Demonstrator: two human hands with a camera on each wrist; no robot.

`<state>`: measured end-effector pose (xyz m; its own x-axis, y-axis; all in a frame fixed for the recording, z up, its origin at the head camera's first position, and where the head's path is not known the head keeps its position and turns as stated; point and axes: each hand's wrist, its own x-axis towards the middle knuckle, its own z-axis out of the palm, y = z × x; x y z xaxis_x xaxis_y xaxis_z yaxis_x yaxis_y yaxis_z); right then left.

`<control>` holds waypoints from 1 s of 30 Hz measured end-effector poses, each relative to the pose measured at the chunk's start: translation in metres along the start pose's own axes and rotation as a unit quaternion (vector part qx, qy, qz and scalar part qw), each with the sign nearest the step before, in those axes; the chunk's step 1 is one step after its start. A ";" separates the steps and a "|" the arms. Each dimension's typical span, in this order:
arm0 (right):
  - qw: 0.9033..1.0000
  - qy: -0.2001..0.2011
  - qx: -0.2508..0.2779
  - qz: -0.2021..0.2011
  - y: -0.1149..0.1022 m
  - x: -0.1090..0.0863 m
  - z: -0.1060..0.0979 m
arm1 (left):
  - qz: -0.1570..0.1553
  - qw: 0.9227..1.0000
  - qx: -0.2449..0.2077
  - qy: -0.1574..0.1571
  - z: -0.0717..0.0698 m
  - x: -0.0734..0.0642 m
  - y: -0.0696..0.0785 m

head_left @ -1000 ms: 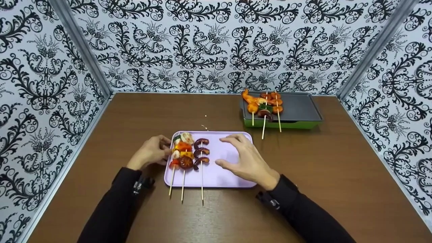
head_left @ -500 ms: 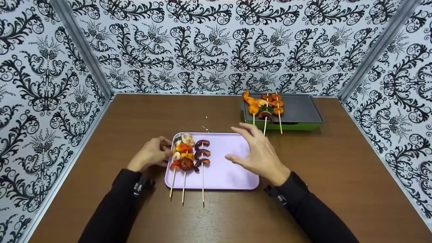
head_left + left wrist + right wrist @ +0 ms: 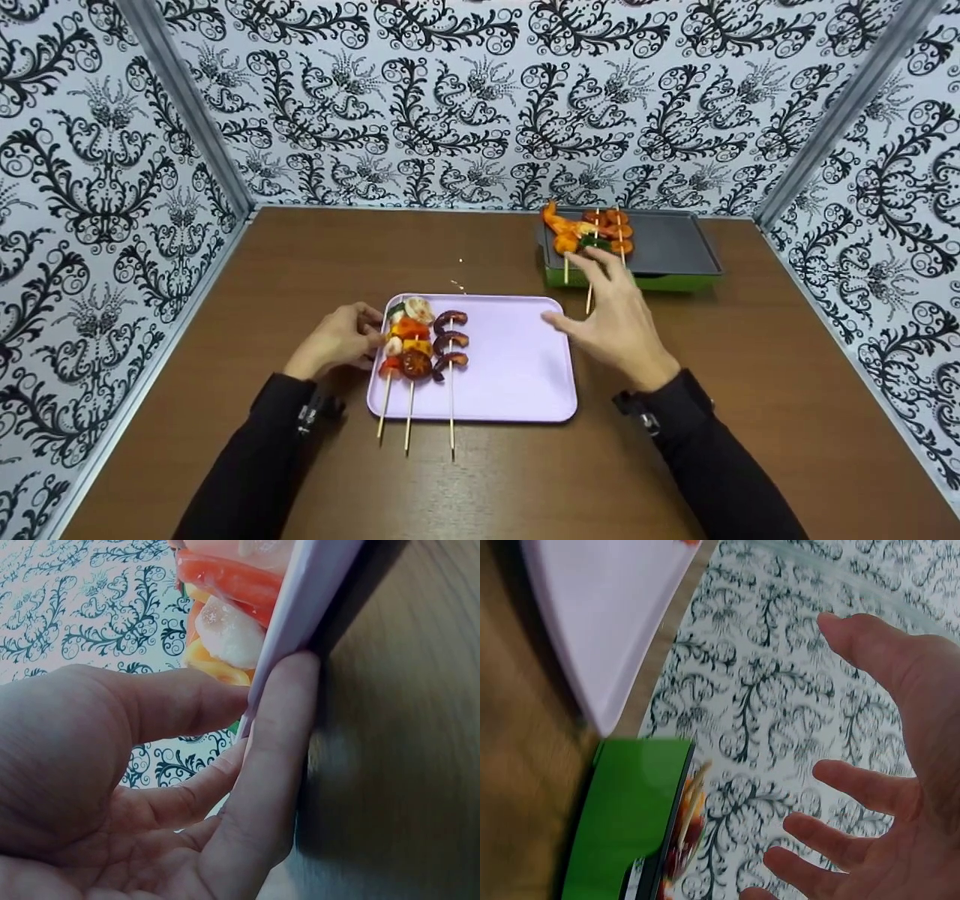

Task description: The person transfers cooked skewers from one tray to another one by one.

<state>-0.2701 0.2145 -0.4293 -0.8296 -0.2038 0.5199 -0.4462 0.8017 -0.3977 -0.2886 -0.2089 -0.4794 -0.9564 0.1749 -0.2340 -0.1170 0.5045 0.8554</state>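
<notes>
My left hand (image 3: 341,341) pinches the left rim of a lilac tray (image 3: 517,360). In the left wrist view the thumb lies on the rim's upper side and a finger (image 3: 274,757) is under it. On the tray's left half lie two mixed vegetable skewers (image 3: 415,364) and a skewer of dark octopus tentacles (image 3: 452,341), sticks toward me. My right hand (image 3: 619,322), fingers spread and holding nothing, hovers between the tray's right edge and a green grill (image 3: 675,283). The grill's grey plate bears a shrimp skewer (image 3: 566,241), a mixed skewer and a skewer of orange-brown slices (image 3: 621,232).
The brown wooden table (image 3: 480,495) has a few pale crumbs (image 3: 457,286) behind the tray. Patterned panels (image 3: 450,112) enclose its back and sides. The grill stands at the back right, its plate's right half bare. Skewer sticks overhang both the tray's and the grill's front edges.
My right hand has moved right and away from me, from over the tray to the front of the grill, fingers still spread. The left hand keeps its place at the tray's rim.
</notes>
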 end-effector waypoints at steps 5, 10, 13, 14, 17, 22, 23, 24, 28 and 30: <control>0.999 0.012 -0.007 0.046 0.016 0.004 -0.010 | -0.001 1.000 -0.008 -0.003 0.000 0.001 0.002; 0.997 0.020 -0.004 0.076 0.033 0.006 -0.018 | 0.001 1.000 -0.008 -0.003 0.000 0.000 0.004; 0.996 0.028 -0.004 0.085 0.043 0.006 -0.022 | 0.000 1.000 -0.011 -0.003 0.000 0.000 0.004; 0.996 0.030 -0.005 0.088 0.046 0.006 -0.023 | 0.000 1.000 -0.012 -0.003 0.000 0.000 0.004; 0.995 0.039 -0.008 0.094 0.052 0.006 -0.025 | -0.003 1.000 -0.014 -0.005 0.000 0.000 0.002; 0.995 0.055 -0.003 0.079 0.059 0.004 -0.027 | 0.003 1.000 -0.008 -0.005 -0.001 0.000 0.000; 0.995 0.058 -0.002 0.075 0.060 0.004 -0.026 | 0.005 1.000 -0.008 -0.004 -0.001 0.000 0.000; 0.996 0.061 0.000 0.071 0.062 0.003 -0.026 | 0.006 1.000 -0.007 -0.004 -0.001 0.000 0.000; 0.995 0.074 -0.002 0.063 0.067 0.004 -0.023 | 0.005 1.000 -0.010 -0.006 -0.001 0.000 0.000; 0.995 0.080 0.000 0.063 0.069 0.005 -0.021 | 0.004 1.000 -0.013 -0.005 -0.001 -0.001 0.000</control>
<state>-0.2975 0.2805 -0.4379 -0.8150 -0.0104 0.5793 -0.3422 0.8154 -0.4669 -0.2882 -0.2100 -0.4791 -0.9544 0.1882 -0.2317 -0.1161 0.4810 0.8690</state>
